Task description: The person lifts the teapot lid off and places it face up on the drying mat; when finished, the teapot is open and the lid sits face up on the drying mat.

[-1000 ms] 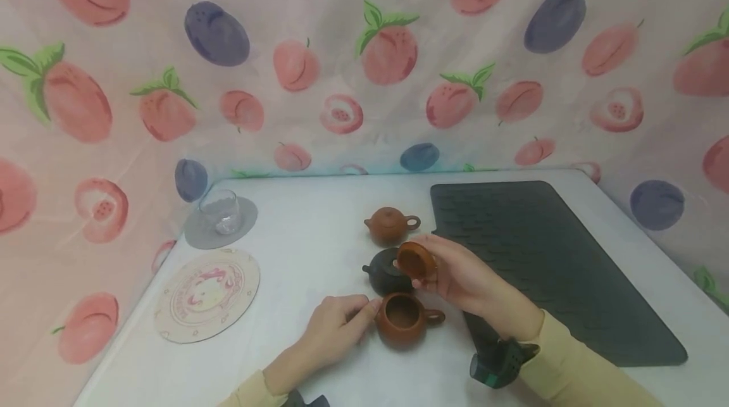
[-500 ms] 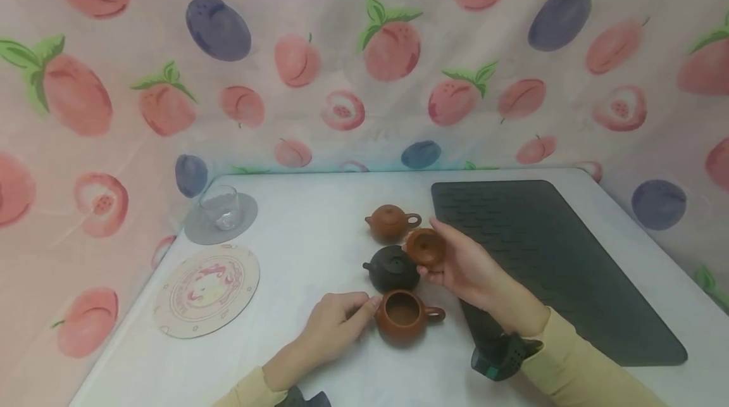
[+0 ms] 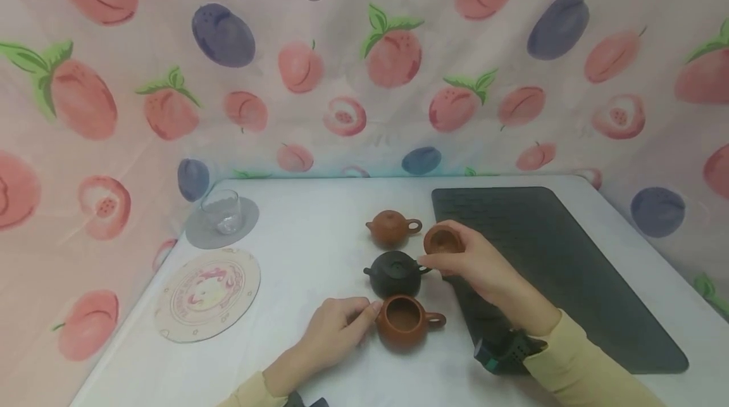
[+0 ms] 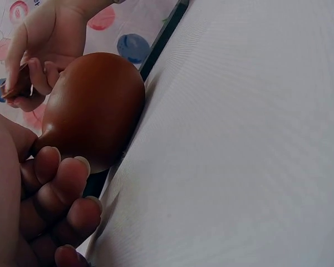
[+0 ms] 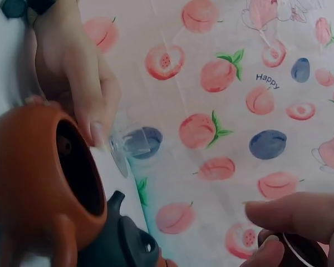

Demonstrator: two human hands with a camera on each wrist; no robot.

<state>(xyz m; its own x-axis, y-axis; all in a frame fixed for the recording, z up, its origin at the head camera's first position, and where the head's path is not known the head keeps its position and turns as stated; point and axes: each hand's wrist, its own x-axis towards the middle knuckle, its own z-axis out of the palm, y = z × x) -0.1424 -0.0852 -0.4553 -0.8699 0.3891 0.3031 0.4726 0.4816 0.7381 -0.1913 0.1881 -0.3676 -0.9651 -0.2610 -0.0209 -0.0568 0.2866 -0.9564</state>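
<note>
An open brown clay teapot stands on the white table with its handle to the right. My left hand pinches its spout between thumb and fingers, as the left wrist view shows. My right hand holds the round brown teapot lid up by its edge, hollow underside turned to the head camera. Directly behind the open teapot is a black teapot, its handle partly covered by my right fingertips in the head view. The open teapot's dark inside shows in the right wrist view.
A smaller brown teapot with its lid on stands farther back. To the right lies a dark ridged mat. At left are a glass cup on a grey round coaster and a patterned round mat. A fruit-print curtain hangs behind.
My right hand has carried the lid to the right, away from the front of the black teapot, and changed its hold on the edge. The left hand stays at the spout.
</note>
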